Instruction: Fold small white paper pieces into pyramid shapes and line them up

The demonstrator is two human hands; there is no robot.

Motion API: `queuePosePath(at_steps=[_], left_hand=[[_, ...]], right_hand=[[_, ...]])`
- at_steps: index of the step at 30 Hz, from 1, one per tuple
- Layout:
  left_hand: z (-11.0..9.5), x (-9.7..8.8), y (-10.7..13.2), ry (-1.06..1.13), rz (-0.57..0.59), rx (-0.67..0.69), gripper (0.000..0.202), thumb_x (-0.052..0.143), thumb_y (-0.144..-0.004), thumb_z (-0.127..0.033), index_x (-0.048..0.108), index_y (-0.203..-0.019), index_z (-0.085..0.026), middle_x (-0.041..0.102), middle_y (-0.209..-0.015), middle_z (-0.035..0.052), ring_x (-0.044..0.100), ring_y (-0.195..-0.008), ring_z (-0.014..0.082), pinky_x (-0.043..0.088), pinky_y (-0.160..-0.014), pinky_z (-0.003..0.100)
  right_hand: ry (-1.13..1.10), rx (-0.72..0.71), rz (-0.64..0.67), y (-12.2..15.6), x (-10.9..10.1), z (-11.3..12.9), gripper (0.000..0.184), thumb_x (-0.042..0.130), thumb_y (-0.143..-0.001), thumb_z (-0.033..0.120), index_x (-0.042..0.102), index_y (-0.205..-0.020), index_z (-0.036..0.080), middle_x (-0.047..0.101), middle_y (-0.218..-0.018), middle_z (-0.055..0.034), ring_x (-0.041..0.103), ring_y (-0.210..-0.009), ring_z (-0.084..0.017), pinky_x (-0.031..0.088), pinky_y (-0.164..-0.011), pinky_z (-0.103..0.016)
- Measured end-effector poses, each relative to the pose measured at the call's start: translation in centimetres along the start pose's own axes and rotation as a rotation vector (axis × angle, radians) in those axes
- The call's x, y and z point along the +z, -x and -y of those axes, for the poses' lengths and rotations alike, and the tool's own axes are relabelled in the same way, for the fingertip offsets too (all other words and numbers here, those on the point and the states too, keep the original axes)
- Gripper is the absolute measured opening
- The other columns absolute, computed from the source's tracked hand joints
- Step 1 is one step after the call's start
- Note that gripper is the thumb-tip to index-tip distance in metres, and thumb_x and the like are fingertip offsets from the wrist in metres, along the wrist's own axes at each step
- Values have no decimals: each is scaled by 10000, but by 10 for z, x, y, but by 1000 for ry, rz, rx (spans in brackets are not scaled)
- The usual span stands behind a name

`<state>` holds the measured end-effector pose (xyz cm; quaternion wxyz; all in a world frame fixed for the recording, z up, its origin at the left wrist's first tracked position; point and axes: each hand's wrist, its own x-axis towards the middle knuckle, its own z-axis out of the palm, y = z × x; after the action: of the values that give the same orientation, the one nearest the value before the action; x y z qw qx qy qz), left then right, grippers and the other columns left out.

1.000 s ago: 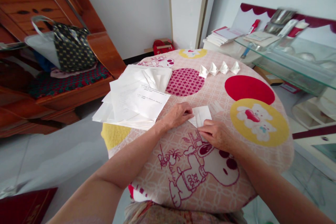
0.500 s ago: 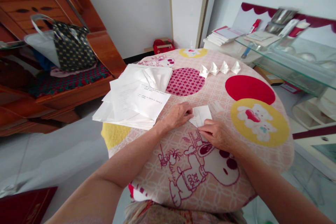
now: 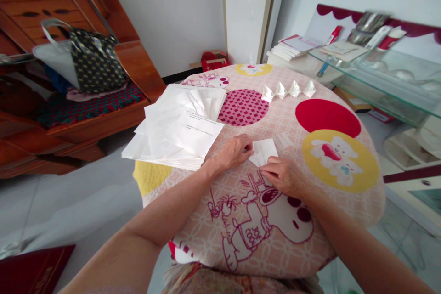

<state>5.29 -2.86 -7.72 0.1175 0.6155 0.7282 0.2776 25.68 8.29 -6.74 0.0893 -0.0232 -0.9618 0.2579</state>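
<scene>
A small folded white paper [image 3: 263,149] lies on the patterned tablecloth [image 3: 193,206] between my hands. My left hand [image 3: 237,150] is closed at the paper's left edge, fingers curled on it. At the lower right edge, my right hand [image 3: 283,174] pinches the paper with fingers pressed together. Beyond them, several folded white paper shapes with pointed tips [image 3: 280,90] stand in a row. To the left of my left hand is a pile of white paper sheets [image 3: 179,128], the top ones bearing printed text.
A glass shelf [image 3: 386,80] with cups and metal containers stands at the right, beside a stack of booklets [image 3: 292,47]. On the left, a wooden bench [image 3: 131,62] holds a dark patterned bag [image 3: 94,59]. A dark red folder-like item [image 3: 34,268] is at the lower left.
</scene>
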Motion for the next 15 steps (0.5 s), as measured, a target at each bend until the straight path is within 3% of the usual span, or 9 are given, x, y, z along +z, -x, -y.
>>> queuePosePath(at_steps=[4,10,15], left_hand=[[0,1,0,9,4,-11,101,629,-873,-135,629,-776,-164,645,-827,29,574,-747,147,502,-743,288],[0,0,0,21,7,-13,99,632,-875,-140,631,-779,-160,637,-837,29,574,-757,146,502,-760,290],[-1,0,0,24,12,-16,108,648,-873,-129,631,-771,-161,633,-830,27,567,-744,148,501,-767,298]], right_hand=[[4,-1,-7,0,2,-1,333,492,-977,174,662,-691,174,562,-707,-36,519,-664,-151,358,-639,-289],[-26,-9,-58,0,5,-2,218,522,-956,154,731,-893,163,645,-793,-58,573,-722,-167,408,-682,-290],[71,6,16,-1,4,1,283,499,-1006,202,717,-827,169,582,-751,-42,534,-688,-159,366,-644,-290]])
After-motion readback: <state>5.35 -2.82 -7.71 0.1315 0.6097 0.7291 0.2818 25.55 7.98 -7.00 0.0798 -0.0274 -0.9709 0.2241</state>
